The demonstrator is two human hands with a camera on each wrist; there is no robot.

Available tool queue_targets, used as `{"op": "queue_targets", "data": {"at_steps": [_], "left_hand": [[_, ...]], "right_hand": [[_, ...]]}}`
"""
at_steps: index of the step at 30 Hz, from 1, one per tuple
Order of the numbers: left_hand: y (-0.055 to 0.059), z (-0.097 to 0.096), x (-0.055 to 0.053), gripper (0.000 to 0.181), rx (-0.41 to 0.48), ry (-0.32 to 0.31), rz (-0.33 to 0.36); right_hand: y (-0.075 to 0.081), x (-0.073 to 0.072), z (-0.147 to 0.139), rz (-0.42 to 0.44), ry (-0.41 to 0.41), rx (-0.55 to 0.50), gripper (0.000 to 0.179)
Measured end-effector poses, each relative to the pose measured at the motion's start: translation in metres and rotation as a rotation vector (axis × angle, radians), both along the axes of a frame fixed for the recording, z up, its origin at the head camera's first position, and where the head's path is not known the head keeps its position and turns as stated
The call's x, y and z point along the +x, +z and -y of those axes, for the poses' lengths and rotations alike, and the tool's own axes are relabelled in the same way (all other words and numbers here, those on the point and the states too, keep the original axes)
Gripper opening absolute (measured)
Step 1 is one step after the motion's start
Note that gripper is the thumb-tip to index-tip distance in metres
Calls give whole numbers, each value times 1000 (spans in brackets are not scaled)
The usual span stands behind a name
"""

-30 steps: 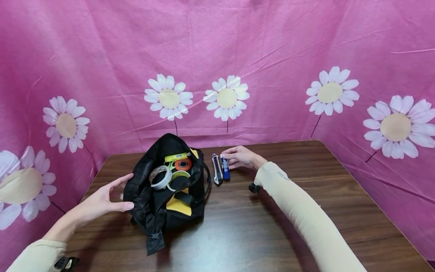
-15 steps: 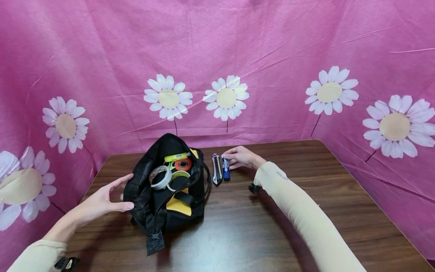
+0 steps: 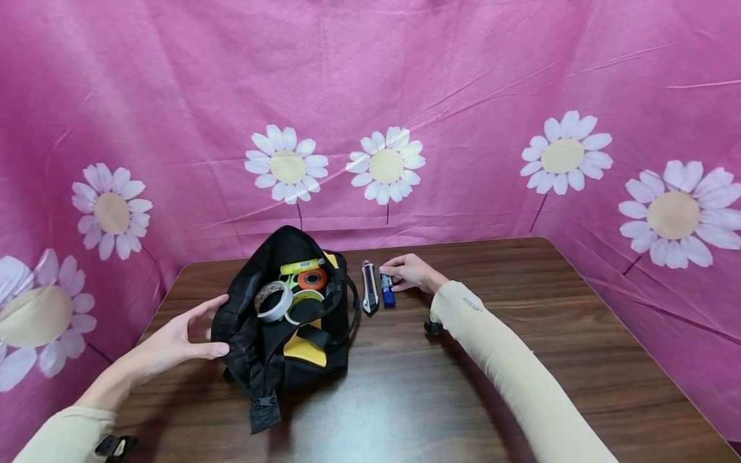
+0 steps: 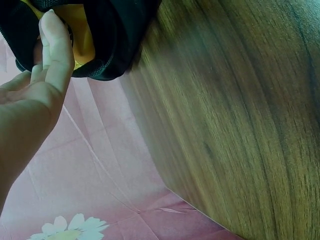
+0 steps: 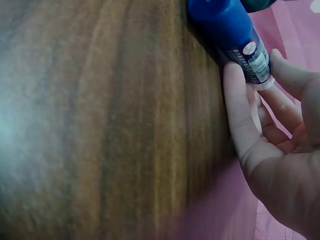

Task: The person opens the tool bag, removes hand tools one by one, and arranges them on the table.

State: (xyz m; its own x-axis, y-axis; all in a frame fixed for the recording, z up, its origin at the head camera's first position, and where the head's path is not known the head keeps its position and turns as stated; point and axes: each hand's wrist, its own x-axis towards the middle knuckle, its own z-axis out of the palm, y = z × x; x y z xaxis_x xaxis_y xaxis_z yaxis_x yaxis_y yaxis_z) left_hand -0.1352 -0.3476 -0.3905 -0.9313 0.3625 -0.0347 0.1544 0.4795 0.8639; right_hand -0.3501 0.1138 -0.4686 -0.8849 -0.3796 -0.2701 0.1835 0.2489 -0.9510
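Observation:
In the head view, my left hand (image 3: 168, 337) holds the left side of a black and yellow fabric bag (image 3: 249, 334), thumb near its front edge and fingers farther back. The bag gapes open, showing a white tape roll (image 3: 274, 302), a yellow-rimmed roll (image 3: 308, 296), an orange-centred disc (image 3: 312, 280) and a yellow tube (image 3: 299, 267). My right hand (image 3: 412, 271) pinches the far end of a blue glue stick (image 3: 388, 290) between thumb and finger. The right wrist view shows the glue stick's (image 5: 222, 22) blue cap and barcode label. Left of it lies a utility knife (image 3: 370, 287).
A brown wooden table (image 3: 440, 399) carries everything. Behind and beside it hangs a pink cloth (image 3: 475, 161) printed with white daisies. The bag's strap (image 3: 354, 302) loops out on the right, close to the utility knife.
My right hand has shifted the glue stick slightly right, widening its gap from the utility knife. The left hand and bag stay almost where they were.

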Motion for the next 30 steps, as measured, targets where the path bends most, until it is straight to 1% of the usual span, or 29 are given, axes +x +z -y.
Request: {"op": "queue_targets", "data": {"at_steps": [6,15,20,23,24,28,30], "left_hand": [[-4,0,-1,85,21,-3,-11],[-5,0,-4,83,15,-21,-33],[-4,0,-4,83,-4,-22,-41],[-3,0,-3,84,-14,-8,-27],[-3,0,-3,84,-16,-12,-27],[-1,0,-2,83,-25,-3,-16],[0,0,-2,83,-34,-14,-29]], "right_hand": [[0,3,4,-11,-29,24,37],[-5,0,6,-56,-99,46,35],[-5,2,9,-54,-114,61,32],[-3,3,10,-48,-112,70,31],[-3,4,11,-46,-115,71,31],[-3,3,11,-46,-143,77,29],[-4,3,11,-52,-158,81,28]]}}
